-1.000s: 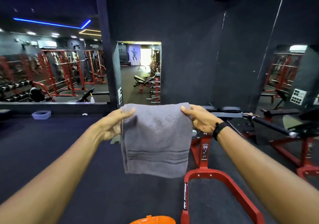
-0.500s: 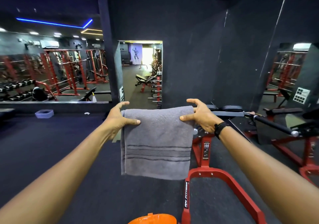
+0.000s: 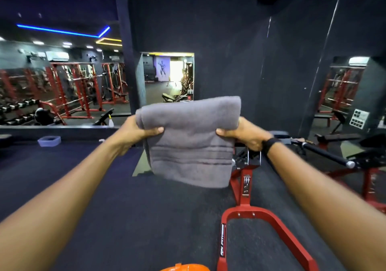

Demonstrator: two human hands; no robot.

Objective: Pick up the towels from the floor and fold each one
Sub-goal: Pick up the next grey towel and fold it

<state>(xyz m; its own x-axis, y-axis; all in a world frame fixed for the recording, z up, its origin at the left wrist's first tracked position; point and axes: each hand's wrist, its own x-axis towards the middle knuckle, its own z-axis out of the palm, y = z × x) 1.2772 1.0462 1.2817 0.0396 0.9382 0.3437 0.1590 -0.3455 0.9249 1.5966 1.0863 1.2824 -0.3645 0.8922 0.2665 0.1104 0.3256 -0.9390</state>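
Since half a second ago, both hands have shifted from the top edge to the sides, and the grey towel (image 3: 189, 143) now shows one more fold. Head view: left hand (image 3: 135, 133) at 9 o'clock and right hand (image 3: 243, 134) at 3 o'clock each pinch it, held in mid-air above the dark floor (image 3: 129, 218), with a red machine frame (image 3: 250, 214) at 5 o'clock.

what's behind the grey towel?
Both hands, left and right, hold the towel up. Around it show the dark wall and mirror; what lies directly behind is covered.
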